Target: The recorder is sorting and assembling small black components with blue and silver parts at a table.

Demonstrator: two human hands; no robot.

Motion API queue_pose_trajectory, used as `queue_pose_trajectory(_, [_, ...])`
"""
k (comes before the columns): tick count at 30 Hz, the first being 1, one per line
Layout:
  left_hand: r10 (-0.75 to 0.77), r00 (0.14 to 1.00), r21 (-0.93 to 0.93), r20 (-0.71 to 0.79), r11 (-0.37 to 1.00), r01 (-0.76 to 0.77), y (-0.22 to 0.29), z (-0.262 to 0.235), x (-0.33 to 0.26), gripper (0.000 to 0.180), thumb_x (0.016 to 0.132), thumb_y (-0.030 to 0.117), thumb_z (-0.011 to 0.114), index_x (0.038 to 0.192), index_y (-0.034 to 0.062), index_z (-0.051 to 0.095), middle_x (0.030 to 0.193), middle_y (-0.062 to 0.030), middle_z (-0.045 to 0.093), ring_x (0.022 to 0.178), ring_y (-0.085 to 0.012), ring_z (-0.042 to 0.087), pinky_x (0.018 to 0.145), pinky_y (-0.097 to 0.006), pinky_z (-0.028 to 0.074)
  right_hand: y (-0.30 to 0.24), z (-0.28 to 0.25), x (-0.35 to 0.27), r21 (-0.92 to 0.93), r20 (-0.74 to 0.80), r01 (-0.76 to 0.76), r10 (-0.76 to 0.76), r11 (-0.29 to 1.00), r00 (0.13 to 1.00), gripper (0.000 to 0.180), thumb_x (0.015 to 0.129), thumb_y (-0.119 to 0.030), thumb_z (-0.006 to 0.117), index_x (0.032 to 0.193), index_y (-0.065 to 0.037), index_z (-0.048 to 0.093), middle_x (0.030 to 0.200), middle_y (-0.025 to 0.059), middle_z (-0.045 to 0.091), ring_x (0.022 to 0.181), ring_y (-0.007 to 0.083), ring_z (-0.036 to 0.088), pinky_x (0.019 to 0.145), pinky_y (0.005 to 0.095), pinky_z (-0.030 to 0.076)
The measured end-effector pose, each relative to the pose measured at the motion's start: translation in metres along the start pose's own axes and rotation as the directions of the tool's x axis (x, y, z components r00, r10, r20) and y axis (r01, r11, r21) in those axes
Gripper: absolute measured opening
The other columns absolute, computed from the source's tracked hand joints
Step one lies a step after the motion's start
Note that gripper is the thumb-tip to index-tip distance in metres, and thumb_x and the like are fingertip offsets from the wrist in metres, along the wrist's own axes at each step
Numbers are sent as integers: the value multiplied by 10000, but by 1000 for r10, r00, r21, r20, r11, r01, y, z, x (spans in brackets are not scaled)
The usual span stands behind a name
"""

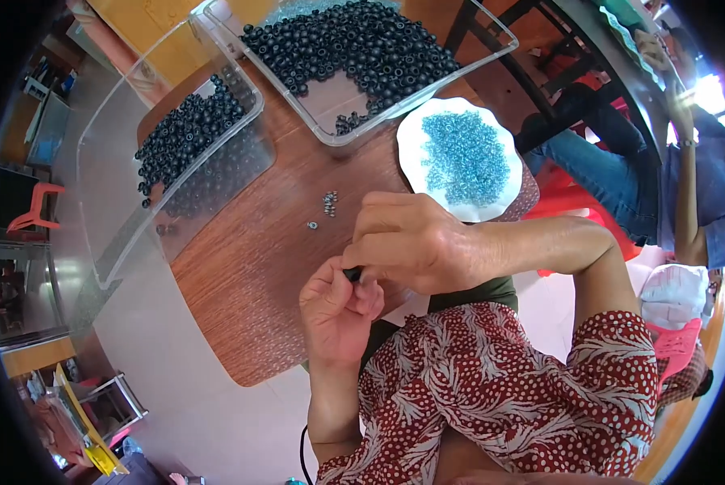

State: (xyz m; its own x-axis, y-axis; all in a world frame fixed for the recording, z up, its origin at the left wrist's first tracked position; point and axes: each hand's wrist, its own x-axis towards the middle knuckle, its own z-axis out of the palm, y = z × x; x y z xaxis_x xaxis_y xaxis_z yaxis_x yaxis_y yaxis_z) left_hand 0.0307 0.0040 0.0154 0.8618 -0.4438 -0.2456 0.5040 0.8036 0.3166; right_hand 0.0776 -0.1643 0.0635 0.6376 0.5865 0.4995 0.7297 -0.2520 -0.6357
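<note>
Left hand [334, 311] pinches a black piece [352, 274] above a brown table [241, 311]

Head view: the black piece sits at the left thumb and fingers, small and partly hidden. The right hand [415, 246] is curled and comes over from the right, its fingertips meeting the left's at the piece; whether it grips too, I cannot tell.

The table has a streaky wood grain, rounded corners and pale flecks toward its near left corner. On bare wood beyond the fingers lies a short cluster of small silvery beads [330, 204], with a single bead [312, 225] just beside it. Two clear tubs stand toward the far side: the left tub [253, 105] holds a heap of black beads [189, 129], and the right tub [330, 139] holds a larger heap [362, 44]. To the right of them, a white plate [407, 153] with a wavy rim carries blue beads [467, 153].

Around the table spreads a pale, glossy floor [176, 364]. An orange chair [35, 208] stands at far left, cluttered shelves [67, 416] at lower left. At upper right, a co-worker in blue jeans [601, 174] sits by a dark table [588, 40], a red stool [576, 214] near the legs, with bright light [710, 93] behind
</note>
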Motion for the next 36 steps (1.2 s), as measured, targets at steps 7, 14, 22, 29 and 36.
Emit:
queue_pose_trajectory(7, [-18,999,-23,-40,1000,17,-4,-13,0,275,817,154,650,987,-44,562,683,-101,572,545,-163,477,505,-277,369,5,4,-4,125,65,-135,127,983,990,308,626,22,702,924,-23,637,745,60,549,710,244,532,593,348,427])
queue_pose_trajectory(14, [-1,994,121,-109,993,14,-2,-22,-2,261,769,121,694,929,-55,585,693,-103,588,542,-143,498,501,-262,376,3,14,-13,16,46,-132,132,991,990,294,625,25,705,910,-23,653,730,71,550,682,231,531,590,341,432])
queue_pose_trajectory(22, [98,994,234,-47,969,-85,12,-34,1,245,790,157,677,940,-13,584,699,-78,523,555,-133,434,496,-246,329,43,28,-10,-174,-141,-340,319,924,937,173,667,-28,697,819,0,619,738,120,578,710,292,559,599,366,453])
queue_pose_trajectory(29, [132,991,195,-36,973,-122,14,-40,3,215,797,143,668,933,0,583,704,-79,526,576,-136,442,507,-249,334,60,59,-2,-508,-169,-362,322,781,932,255,652,-190,731,797,-49,575,764,101,563,750,294,554,618,382,457])
queue_pose_trajectory(36, [144,989,163,-24,977,-138,15,-42,4,202,804,133,657,939,1,584,720,-90,540,590,-144,459,515,-259,342,64,64,-4,-506,-168,-353,312,787,935,228,668,-178,720,785,-53,570,759,99,563,746,288,552,595,389,455])
